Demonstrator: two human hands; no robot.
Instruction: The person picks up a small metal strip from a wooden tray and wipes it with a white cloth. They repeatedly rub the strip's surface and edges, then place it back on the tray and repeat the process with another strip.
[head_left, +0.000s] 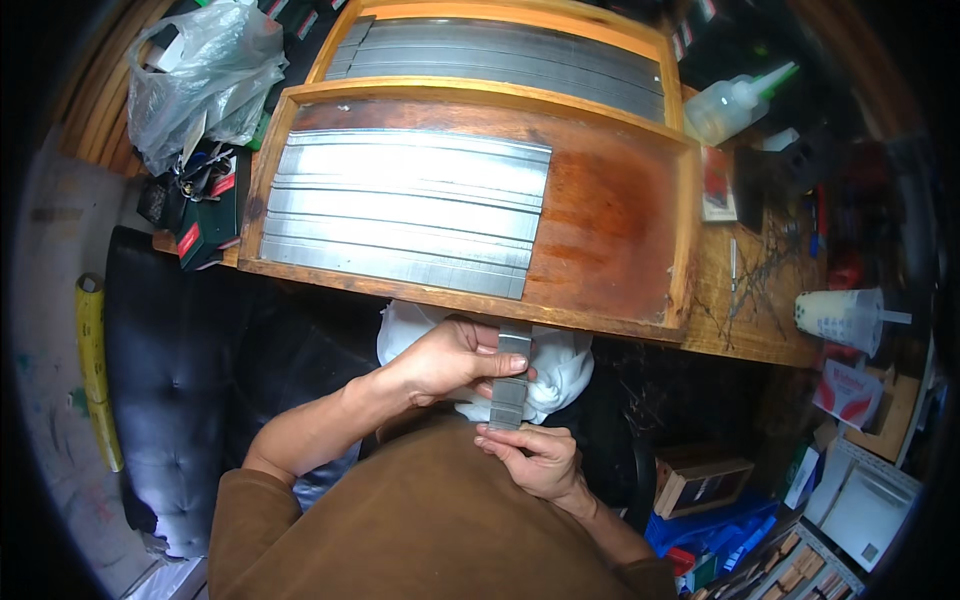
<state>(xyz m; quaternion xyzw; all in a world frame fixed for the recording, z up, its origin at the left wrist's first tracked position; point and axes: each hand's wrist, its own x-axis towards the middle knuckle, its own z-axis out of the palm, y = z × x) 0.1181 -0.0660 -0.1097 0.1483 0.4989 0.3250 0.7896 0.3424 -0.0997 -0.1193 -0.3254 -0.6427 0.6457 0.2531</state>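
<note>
A narrow bundle of grey metal strips (508, 405) is held lengthwise before my body, just below the workbench edge. My left hand (450, 360) wraps its middle, thumb across the top face. At the near end, the thumb and fingers of my right hand (541, 459) pinch the bundle. Beneath my hands lies a white cloth (574, 371), partly hidden. Directly ahead, a shallow wooden tray (465, 294) holds rows of shiny flat metal strips (405, 195) on its left side; its brown wooden bottom shows on the right.
Behind is another wooden tray (480, 84) with darker metal strips (510, 60). A plastic bag (210, 75) and keys (201, 171) lie left. A squeeze bottle (727, 109), loose wires (757, 277) and a drink cup (838, 319) stand right. A black padded seat (176, 390) is at left.
</note>
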